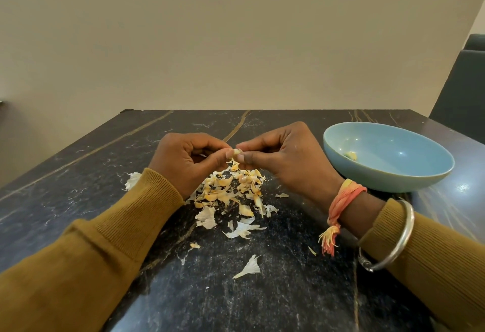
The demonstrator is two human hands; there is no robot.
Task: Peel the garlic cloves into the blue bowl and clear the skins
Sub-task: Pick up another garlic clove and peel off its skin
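While both hands meet above the middle of the table [78,174], a small garlic clove [237,152] sits pinched between their fingertips, lifted clear of the dark marbled top. The left hand [189,158] is curled, its thumb and forefinger closed on the clove's left side, the other fingers folded in towards the palm. The right hand [283,158] is curled likewise, its thumb pressing the clove from below and its forefinger from above, so the two grips touch at the clove. A shred of pale skin hangs from the clove beneath the fingers.

Directly under the hands lies the pile of skins [228,192], yellowish and white flakes heaped mid-table, with looser white scraps scattered towards the near edge and one beside the left sleeve [147,200]. The blue bowl [409,158] stands near the table's right edge, just beside the right hand and apart from the pile; a small yellowish piece [351,156], likely a peeled clove, rests inside near its left wall.

An orange thread band [343,195] is tied round the right wrist, and a silver bangle [393,240] rings the mustard cuff behind it. A dark chair [467,95] stands beyond the far right corner
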